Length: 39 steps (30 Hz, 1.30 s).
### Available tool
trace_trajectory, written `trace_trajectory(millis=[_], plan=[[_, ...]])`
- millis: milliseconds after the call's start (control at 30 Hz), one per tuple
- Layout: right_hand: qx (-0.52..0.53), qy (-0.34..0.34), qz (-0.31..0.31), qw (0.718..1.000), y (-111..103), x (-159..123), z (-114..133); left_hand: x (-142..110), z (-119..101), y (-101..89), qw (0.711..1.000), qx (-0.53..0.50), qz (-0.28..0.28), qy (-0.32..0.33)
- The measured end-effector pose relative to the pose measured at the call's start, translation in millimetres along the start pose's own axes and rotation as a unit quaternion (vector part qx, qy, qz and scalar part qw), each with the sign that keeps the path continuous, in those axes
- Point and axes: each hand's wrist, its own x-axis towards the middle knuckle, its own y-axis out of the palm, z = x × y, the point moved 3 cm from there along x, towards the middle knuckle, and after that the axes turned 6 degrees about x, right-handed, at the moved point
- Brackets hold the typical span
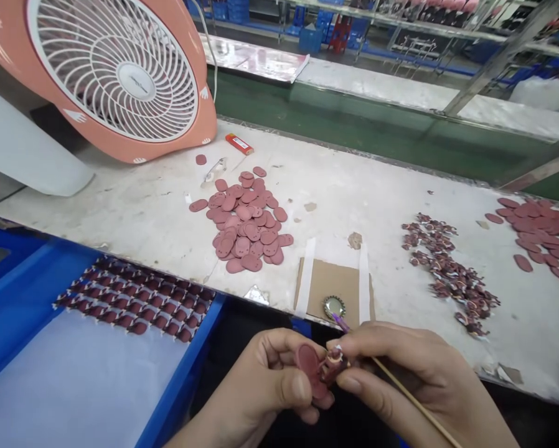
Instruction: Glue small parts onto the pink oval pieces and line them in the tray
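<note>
My left hand [274, 379] is closed, pinching a reddish-brown oval disc [308, 361] between thumb and fingers. Another disc seems to sit below it, partly covered. Between the thumb and fingertips of my right hand [410, 367] is a small painted figurine [334, 364], touching or nearly touching the disc's right side. A thin wooden stick [408, 395] also passes through my right hand, its purple tip [340, 321] pointing up and left toward an upturned bottle cap [334, 306]. That cap lies on a piece of cardboard [333, 280] with white tape strips at the table edge.
Oval discs [249, 224] are heaped mid-table, with more discs [541, 233] at far right. Several figurines [447, 267] lie piled beside them. A blue crate [172, 386] at left holds rows of discs with figurines [139, 298]. An orange fan [134, 81] stands behind, near a red box [239, 144].
</note>
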Motion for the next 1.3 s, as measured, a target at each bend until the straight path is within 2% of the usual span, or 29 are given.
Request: trace_trajectory(millis=[233,467,700,1000,1300], plan=[[-0.076,-0.015,-0.003,0.997,0,-2,-3,4,2,-6.3,1.000,0.015,-0.004,-0.015],[-0.109,-0.069,-0.008,0.992,-2,3,2,5,2,-5.0,0.999,0.020,-0.021,-0.029],[-0.084,-0.062,0.001,0.994,-1,7,0,6,6,-6.4,0.999,0.010,-0.028,-0.033],[-0.101,-0.088,0.018,0.991,-1,8,2,5,8,-6.6,0.998,0.007,-0.034,-0.047],[-0.115,-0.082,0.037,0.989,0,6,2,4,11,-5.4,0.998,-0.022,-0.037,-0.053]])
